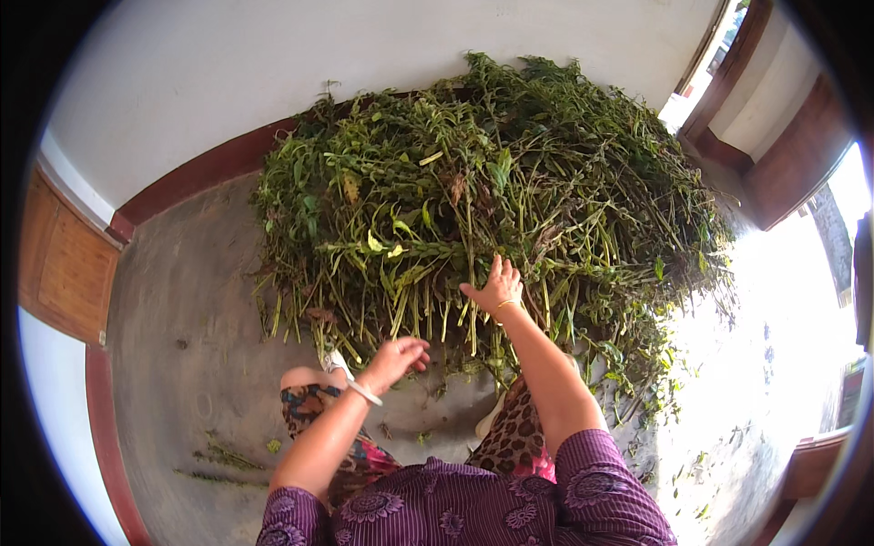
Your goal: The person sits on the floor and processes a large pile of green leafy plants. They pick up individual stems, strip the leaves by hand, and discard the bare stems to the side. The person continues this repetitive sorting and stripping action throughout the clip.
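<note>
A large heap of cut leafy green stalks (437, 184) lies on the floor before me, against the wall. Many cut stem ends point towards me along its near edge. My right hand (496, 290), fingers spread, reaches over the near middle of the heap; whether it touches the stems I cannot tell. Nothing shows in its grasp. Nearer to me, my left hand (398, 362) hangs just short of the stem ends, fingers loosely bent and slightly apart, holding nothing visible. A pale bangle (364, 392) circles my left wrist.
Loose stalks (229, 454) lie on the concrete floor (184, 307) at my left. Scattered leaves (693, 471) lie in bright sunlight at right, near an open doorway (843, 218). A white wall (341, 41) backs the heap; a wooden door (72, 252) stands far left.
</note>
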Tool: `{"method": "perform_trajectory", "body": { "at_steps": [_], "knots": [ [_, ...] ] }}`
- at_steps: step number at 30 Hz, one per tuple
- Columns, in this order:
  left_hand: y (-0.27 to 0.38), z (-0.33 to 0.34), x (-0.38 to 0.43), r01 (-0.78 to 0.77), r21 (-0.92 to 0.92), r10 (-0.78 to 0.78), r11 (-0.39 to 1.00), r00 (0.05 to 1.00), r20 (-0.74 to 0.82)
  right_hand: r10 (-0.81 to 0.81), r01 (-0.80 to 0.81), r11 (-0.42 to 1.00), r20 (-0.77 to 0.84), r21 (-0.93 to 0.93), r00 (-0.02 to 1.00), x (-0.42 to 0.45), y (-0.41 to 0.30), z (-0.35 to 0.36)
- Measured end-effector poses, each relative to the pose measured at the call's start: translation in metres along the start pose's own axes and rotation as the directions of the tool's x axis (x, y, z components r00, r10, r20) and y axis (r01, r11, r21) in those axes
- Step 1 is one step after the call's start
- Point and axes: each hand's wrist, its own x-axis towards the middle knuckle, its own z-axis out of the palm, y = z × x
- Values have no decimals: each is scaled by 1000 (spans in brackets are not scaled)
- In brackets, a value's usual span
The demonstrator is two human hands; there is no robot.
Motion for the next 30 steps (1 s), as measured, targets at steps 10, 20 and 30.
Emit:
{"method": "perform_trajectory", "body": {
  "at_steps": [10, 20, 30],
  "knots": [
    [-18, 1, 9, 156, -76, -157, 985, 987, -16, 30, -33, 997, 38, 68, 999, 25, 0, 8],
    [36, 35, 57, 29, -550, -69, 835, 996, -52, -270, 375, 501, -271, 780, 924, -109, -2, 43],
    [38, 71, 39, -171, -451, 155, 876, 985, -73, -128, 201, 106, -187, 974, 974, -137, 20, 41]
  ]
}}
